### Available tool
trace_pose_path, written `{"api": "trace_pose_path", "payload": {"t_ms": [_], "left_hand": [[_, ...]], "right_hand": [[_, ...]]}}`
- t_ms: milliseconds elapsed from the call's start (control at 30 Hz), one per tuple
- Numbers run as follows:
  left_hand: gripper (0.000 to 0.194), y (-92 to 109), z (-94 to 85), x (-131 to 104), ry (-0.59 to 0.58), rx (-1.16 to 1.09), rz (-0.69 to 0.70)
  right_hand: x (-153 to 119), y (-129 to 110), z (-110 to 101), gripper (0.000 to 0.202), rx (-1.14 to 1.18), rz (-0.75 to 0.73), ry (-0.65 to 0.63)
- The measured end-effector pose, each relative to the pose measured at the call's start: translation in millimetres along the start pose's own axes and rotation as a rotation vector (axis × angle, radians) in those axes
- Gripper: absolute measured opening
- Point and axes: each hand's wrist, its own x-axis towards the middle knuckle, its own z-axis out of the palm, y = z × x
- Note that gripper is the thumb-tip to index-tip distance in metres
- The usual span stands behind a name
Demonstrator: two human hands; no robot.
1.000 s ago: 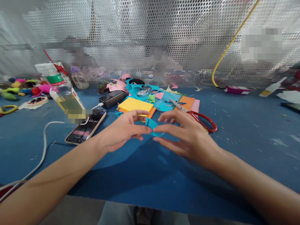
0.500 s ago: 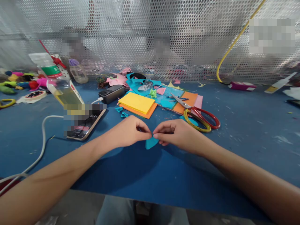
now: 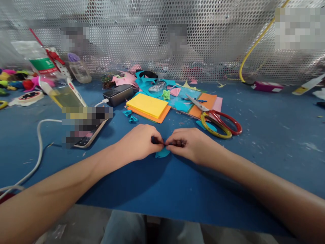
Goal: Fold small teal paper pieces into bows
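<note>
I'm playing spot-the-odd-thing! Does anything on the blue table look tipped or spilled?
The bottle on the left looks tilted, though the camera may be bending it. I see no spill. The scissors look funny too: one handle is yellow, the other red.

A blue tabletop [image 3: 264,156] with pale scuffs spans the frame, backed along the top by a shiny perforated metal panel [image 3: 132,40], with grey floor [image 3: 83,223] showing at bottom left.
</note>
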Motion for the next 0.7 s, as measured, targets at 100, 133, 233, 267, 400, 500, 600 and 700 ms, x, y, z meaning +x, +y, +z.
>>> {"api": "trace_pose_path", "payload": {"t_ms": [100,133,233,267,400,500,600,700], "left_hand": [[0.018,0.5,0.9,0.7,0.004,-0.012,-0.011],[0.017,0.9,0.8,0.9,0.005,-0.015,-0.013],[0.016,2.5,0.0,1.2,0.007,-0.024,-0.019],[0.016,2.8,-0.1,1.2,0.008,-0.023,-0.018],[0.018,3.1,0.5,0.8,0.013,0.015,0.003],[0.018,3.3,1.3,0.4,0.015,0.063,0.021],[0.018,4.0,1.2,-0.8,0.021,0.105,0.055],[0.018,5.0,0.4,-2.5,0.053,0.091,0.078]], "right_hand": [[-0.7,0.7,0.8,0.014,-0.004,-0.010,-0.003],[-1.0,0.8,1.0,0.013,-0.004,-0.009,0.001],[-1.8,0.7,1.8,0.013,-0.009,-0.018,0.020],[-1.9,0.5,2.1,0.013,-0.014,-0.025,0.027],[-2.4,-0.2,3.6,0.014,-0.032,-0.054,0.041],[-3.7,-0.7,4.6,0.016,-0.048,-0.066,0.042],[-5.0,-2.3,4.3,0.018,-0.078,-0.064,0.037],[-5.7,-5.2,2.4,0.017,-0.109,-0.033,0.035]]}}
